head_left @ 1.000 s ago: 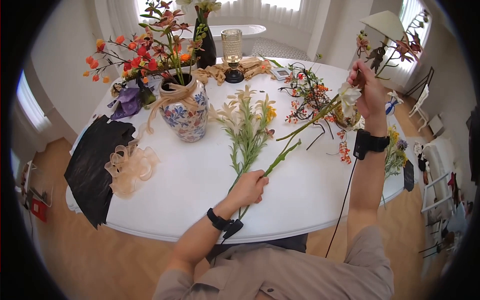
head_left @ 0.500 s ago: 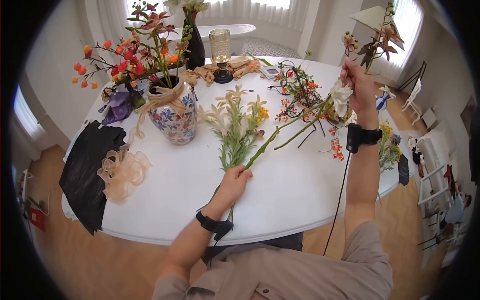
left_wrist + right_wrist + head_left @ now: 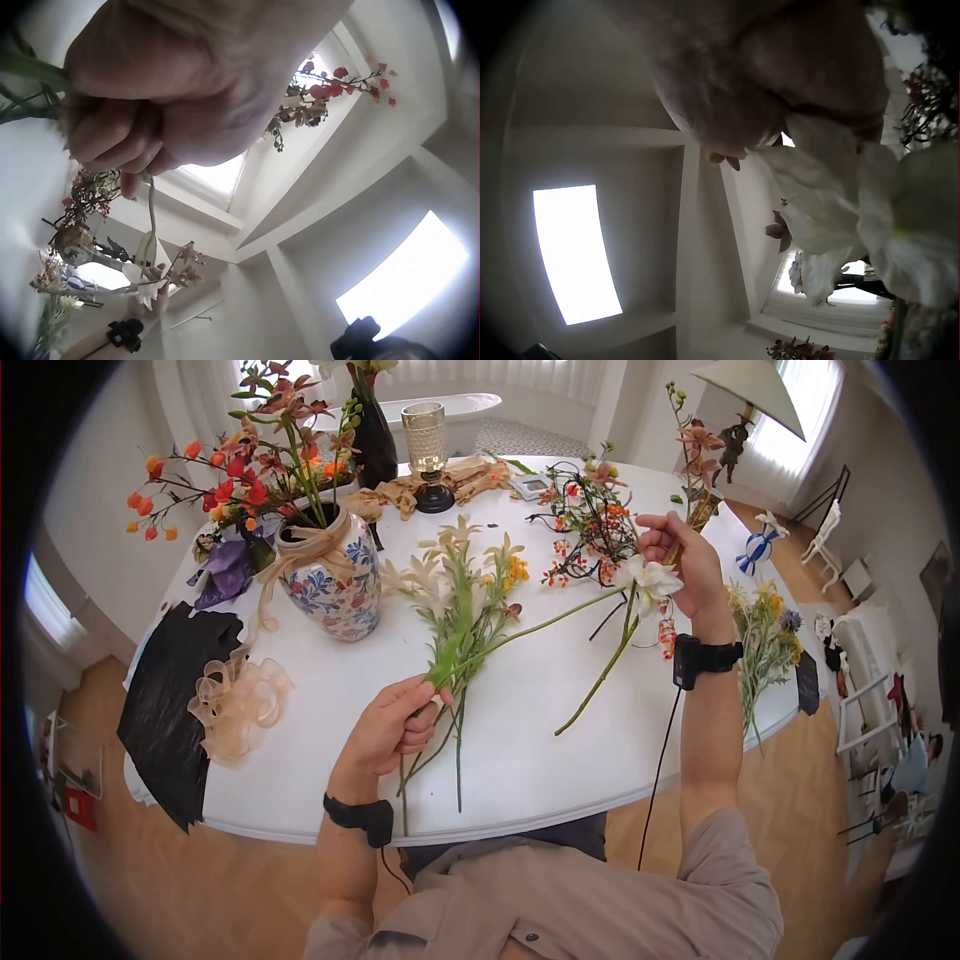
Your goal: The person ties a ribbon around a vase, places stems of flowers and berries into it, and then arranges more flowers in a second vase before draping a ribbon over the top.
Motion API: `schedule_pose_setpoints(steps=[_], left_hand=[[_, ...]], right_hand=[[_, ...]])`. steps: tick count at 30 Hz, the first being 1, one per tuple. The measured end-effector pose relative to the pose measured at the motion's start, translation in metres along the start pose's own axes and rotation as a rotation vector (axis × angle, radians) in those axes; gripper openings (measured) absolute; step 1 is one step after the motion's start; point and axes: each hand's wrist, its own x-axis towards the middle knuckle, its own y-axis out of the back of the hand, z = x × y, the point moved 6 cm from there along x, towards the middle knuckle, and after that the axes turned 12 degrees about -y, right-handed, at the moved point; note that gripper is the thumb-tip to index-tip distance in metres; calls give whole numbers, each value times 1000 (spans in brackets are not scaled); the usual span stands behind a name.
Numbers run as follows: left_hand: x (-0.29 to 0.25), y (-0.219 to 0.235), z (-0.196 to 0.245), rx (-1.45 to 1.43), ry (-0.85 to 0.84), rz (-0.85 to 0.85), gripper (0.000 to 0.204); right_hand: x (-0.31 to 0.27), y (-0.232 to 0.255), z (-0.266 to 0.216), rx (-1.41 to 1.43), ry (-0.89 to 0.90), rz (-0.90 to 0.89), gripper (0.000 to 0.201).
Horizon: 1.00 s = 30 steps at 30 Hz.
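My left hand (image 3: 390,725) pinches the green, leafy lower stem of a white flower (image 3: 648,582) between thumb and fingers. That stem slants up to the right, and its bloom lies against my right hand (image 3: 690,565). Curled right fingers hold an orchid stem (image 3: 607,675) with brownish-pink blooms (image 3: 700,445) above the hand and its cut end hanging below. White petals (image 3: 817,195) fill much of the right wrist view. Beside the left hand, a bunch of cream flowers (image 3: 445,570) lies on the white table (image 3: 530,770).
A blue-and-red patterned vase (image 3: 335,585) of orange and pink flowers stands left. Black wrapping sheets (image 3: 175,710) and peach ribbon (image 3: 240,705) lie before it. Berry sprigs (image 3: 600,530), a glass goblet (image 3: 427,445) and crumpled tan fabric (image 3: 470,478) sit farther back; more flowers (image 3: 765,650) lie right.
My left hand has moved left and up off the cream bunch, with the white flower's stem. The right hand has come down and slightly left, and the orchid stem stands more upright.
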Motion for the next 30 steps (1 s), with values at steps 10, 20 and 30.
schedule_pose_setpoints(steps=[10,20,30], left_hand=[[-46,49,19,198,-76,215,20],[10,-30,-39,157,-218,228,25],[2,-82,-61,1012,-631,182,40]], right_hand=[[-1,7,108,-228,-264,63,33],[-56,-107,157,403,-231,-100,25],[-43,-117,186,312,-178,89,25]])
